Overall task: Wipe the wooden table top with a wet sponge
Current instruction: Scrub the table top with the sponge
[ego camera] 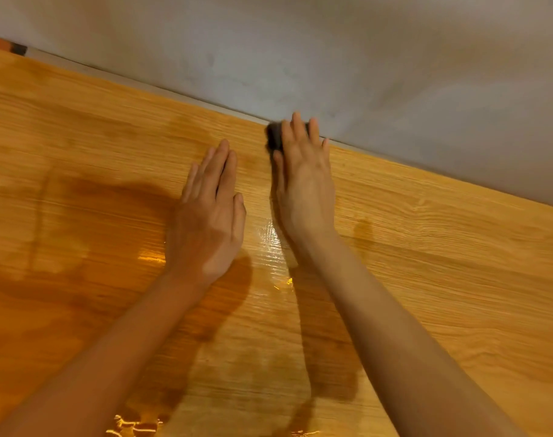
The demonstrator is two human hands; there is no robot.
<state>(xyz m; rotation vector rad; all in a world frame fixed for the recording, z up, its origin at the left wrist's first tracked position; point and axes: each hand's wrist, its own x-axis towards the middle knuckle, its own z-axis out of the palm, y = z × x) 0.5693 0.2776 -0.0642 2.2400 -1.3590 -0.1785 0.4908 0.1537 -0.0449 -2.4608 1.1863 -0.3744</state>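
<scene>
Head: dark sponge (273, 137) blurred under right hand (303, 181), tabletop (426, 247) wet-streaked.

The wooden table top (426, 247) runs up to a grey wall (363, 58). A wet sheen glints on it between the hands. The left hand (208, 216) lies flat on it; the right hand (303, 184) presses a dark sponge (273, 135) at the far edge.

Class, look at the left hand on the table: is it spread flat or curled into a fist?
Spread flat. The left hand lies palm-down on the wooden table, fingers straight and holding nothing.
</scene>
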